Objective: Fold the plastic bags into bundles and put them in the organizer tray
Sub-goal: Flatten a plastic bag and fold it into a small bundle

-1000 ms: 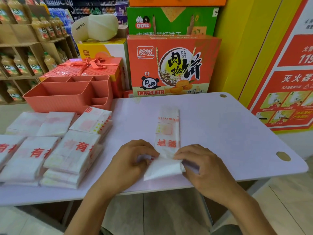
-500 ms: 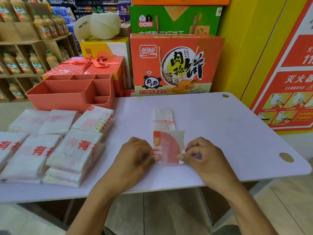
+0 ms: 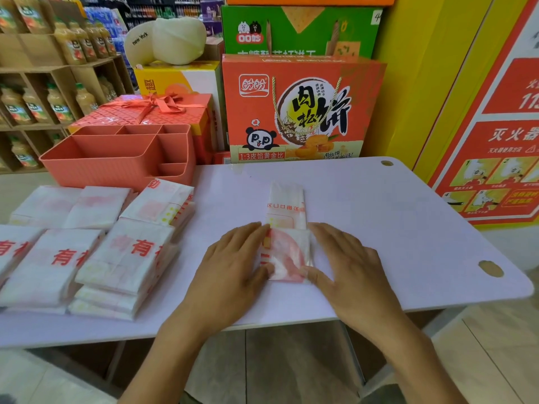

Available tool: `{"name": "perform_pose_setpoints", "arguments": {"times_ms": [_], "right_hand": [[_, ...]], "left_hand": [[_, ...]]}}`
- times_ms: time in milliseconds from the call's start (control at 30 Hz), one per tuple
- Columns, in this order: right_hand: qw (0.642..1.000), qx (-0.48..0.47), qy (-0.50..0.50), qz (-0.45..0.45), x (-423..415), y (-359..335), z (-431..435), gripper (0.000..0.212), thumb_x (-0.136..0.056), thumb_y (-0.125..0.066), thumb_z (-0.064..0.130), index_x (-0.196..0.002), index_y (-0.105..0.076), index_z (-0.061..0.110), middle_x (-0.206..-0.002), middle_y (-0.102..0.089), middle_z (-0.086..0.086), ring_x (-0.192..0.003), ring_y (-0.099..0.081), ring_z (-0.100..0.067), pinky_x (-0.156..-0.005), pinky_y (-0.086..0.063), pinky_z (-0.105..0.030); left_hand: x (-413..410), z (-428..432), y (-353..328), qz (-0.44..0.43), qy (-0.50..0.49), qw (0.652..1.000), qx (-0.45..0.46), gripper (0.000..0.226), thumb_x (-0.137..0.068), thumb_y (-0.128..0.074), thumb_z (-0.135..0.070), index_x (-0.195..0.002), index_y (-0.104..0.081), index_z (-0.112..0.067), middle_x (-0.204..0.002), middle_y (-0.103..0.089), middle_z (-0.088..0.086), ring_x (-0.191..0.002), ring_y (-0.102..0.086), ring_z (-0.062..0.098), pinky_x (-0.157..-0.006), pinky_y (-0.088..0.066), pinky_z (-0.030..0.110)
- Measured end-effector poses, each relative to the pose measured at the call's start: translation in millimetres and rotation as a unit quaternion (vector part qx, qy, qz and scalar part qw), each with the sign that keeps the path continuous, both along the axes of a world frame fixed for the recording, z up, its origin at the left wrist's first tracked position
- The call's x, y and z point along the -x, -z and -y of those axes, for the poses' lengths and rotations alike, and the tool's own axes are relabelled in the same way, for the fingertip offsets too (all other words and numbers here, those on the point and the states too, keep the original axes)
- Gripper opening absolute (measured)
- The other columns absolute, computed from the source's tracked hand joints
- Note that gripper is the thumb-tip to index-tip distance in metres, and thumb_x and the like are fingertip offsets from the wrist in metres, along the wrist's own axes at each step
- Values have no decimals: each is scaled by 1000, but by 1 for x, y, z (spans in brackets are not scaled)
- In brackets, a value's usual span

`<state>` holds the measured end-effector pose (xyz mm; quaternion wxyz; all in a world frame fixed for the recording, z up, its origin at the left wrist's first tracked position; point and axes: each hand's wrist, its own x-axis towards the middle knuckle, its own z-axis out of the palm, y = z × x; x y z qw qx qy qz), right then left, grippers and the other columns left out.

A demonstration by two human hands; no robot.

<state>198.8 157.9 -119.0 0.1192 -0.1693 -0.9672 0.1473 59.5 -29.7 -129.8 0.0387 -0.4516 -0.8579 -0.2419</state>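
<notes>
A white plastic bag (image 3: 287, 228) with red print lies as a narrow strip on the pale table (image 3: 393, 228), its near end folded up over itself. My left hand (image 3: 233, 266) lies flat on the fold's left edge, fingers straight. My right hand (image 3: 347, 263) presses flat on the right edge. The coral organizer tray (image 3: 116, 167) with several compartments stands at the table's back left, nothing visible inside it.
Stacks of folded white bags (image 3: 87, 252) with red characters cover the table's left side. Big snack cartons (image 3: 297, 109) and a red gift box (image 3: 151, 112) stand behind the table. A yellow wall and poster are on the right. Two holes mark the tabletop's right edge.
The near end of the bag was lifted and folded away from me over the strip. My fingers went from pinching its corners to pressing flat on the fold.
</notes>
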Motion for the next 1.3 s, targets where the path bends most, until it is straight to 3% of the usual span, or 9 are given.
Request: {"name": "perform_pose_setpoints", "arguments": {"times_ms": [100,200,300,367,533,700,900,1100,1300], "right_hand": [[997,-27,-18,65,-1,-4,3,82,-92,-14,78,-161,0,37,-168,-2,21,-154,1,-2,-121,-9,-31],[996,-35,-16,84,0,-2,5,101,-79,-10,94,-161,4,36,-168,3,20,-154,7,-4,-123,-6,-35],[998,-26,-14,62,1,2,3,112,-70,-8,101,-160,-2,36,-168,-6,19,-154,-3,-4,-123,-11,-35],[1000,-5,-14,27,0,4,0,110,-70,-17,101,-159,-12,37,-164,-21,20,-150,-19,-3,-123,-21,-35],[997,78,-29,-5,-5,4,-6,107,-68,-31,101,-156,-22,42,-155,-34,26,-139,-34,1,-118,-32,-32],[994,110,-6,0,-5,2,-5,100,-72,-46,89,-157,-19,44,-154,-36,20,-137,-36,-5,-116,-36,-32],[997,76,6,-2,-1,-6,2,96,-73,-43,81,-157,-18,41,-156,-35,17,-136,-36,-8,-113,-33,-29],[999,29,13,-1,3,-2,3,96,-77,-37,82,-157,-12,37,-156,-32,15,-137,-34,-9,-108,-27,-24],[998,56,18,-29,-1,4,1,81,-84,-36,83,-151,-25,38,-151,-38,18,-134,-38,-5,-110,-33,-25]], "left_hand": [[-2,-1,-1,-19,0,999,43,68,-96,-17,-57,-159,-25,-33,-163,-28,-18,-153,-17,7,-120,-17,30],[-3,-3,-4,5,2,999,40,72,-93,-11,-61,-160,-22,-35,-164,-21,-22,-153,-8,0,-120,-8,25],[-1,0,-8,61,17,998,11,74,-91,-15,-68,-158,-27,-39,-162,-28,-22,-150,-10,-6,-123,-8,26],[1,3,-9,93,33,995,-17,71,-92,-27,-70,-155,-33,-40,-159,-35,-22,-148,-20,-5,-124,-16,36],[3,6,-10,68,59,996,-22,67,-91,-47,-65,-150,-42,-36,-149,-47,-23,-137,-42,1,-115,-32,42],[0,3,-7,16,47,999,15,67,-93,-36,-64,-153,-35,-35,-150,-42,-19,-136,-39,6,-118,-26,35],[-4,-1,-5,9,36,998,60,69,-96,-13,-63,-160,-13,-39,-165,-16,-24,-153,0,-3,-125,-3,30],[-3,-1,-7,21,34,997,60,79,-89,-20,-72,-160,-16,-38,-163,-26,-20,-151,-15,-2,-125,-6,33],[-4,-3,-5,-17,17,997,69,82,-90,-16,-69,-161,-16,-28,-165,-24,-12,-149,-20,11,-121,-13,31]]}}
